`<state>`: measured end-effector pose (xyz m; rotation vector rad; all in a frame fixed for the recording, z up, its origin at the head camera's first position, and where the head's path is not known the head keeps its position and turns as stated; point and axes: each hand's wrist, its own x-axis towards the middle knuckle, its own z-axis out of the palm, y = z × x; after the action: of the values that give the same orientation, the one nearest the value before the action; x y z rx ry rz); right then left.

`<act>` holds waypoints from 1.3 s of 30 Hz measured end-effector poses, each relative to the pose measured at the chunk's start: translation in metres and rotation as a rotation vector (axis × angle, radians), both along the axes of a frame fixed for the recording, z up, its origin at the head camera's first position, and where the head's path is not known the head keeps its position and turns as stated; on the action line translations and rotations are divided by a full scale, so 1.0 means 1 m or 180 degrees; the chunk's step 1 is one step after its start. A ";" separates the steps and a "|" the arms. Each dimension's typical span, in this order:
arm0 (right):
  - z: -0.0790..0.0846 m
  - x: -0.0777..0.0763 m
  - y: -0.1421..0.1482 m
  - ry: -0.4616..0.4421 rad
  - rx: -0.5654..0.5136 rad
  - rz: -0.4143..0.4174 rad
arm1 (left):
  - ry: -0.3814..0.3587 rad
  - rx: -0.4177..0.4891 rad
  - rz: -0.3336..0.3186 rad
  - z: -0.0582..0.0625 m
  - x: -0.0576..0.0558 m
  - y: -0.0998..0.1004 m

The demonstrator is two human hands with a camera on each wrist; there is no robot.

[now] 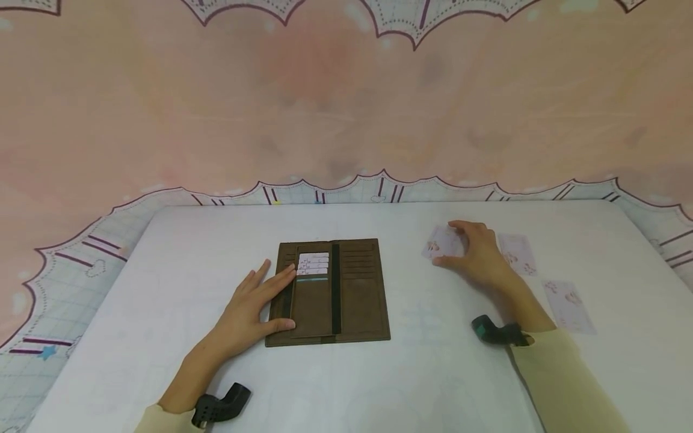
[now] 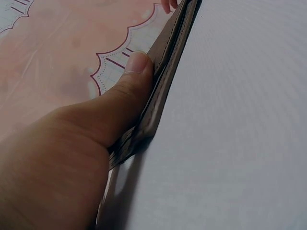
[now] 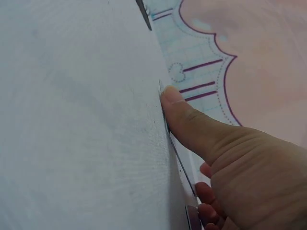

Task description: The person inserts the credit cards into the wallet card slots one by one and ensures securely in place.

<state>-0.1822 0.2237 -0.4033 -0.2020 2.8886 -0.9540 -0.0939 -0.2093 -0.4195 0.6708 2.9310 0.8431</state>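
A brown wallet (image 1: pixel 364 307) lies unfolded on the white table, with several white cards (image 1: pixel 313 263) stacked in the slots of its left half. My left hand (image 1: pixel 243 310) rests on the wallet's left edge with fingers spread; in the left wrist view its thumb (image 2: pixel 136 67) presses the cover. To the right, my right hand (image 1: pixel 479 255) pinches a pale printed card (image 1: pixel 441 242) between thumb and fingers by its near and far edges. In the right wrist view, the thumb (image 3: pixel 180 108) touches the thin card edge; the card's underside is hidden.
Two more pale cards lie on the table right of my right hand: one card (image 1: pixel 518 254) just beyond the wrist, another card (image 1: pixel 569 307) nearer, beside the forearm. Behind the white table (image 1: pixel 411 385) hangs a patterned pink cloth (image 1: pixel 335 120). Black wrist cameras sit on both wrists.
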 end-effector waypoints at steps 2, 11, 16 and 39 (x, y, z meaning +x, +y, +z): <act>-0.001 -0.001 0.000 -0.0018 -0.0003 -0.0007 | -0.0009 0.0009 0.0005 0.000 0.000 0.000; -0.002 -0.001 -0.005 0.0005 -0.0005 -0.0101 | -0.0005 0.0075 0.0025 -0.002 0.002 -0.002; -0.002 -0.001 -0.006 -0.0079 -0.0084 -0.0179 | 0.0009 0.0093 0.0019 -0.003 0.003 -0.001; -0.004 -0.002 0.001 0.0273 -0.0729 -0.0580 | 0.0010 -0.0004 0.0010 -0.002 0.000 0.000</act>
<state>-0.1842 0.2246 -0.4074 0.0055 2.9088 -1.3401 -0.0942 -0.2093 -0.4210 0.6680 2.9359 0.8413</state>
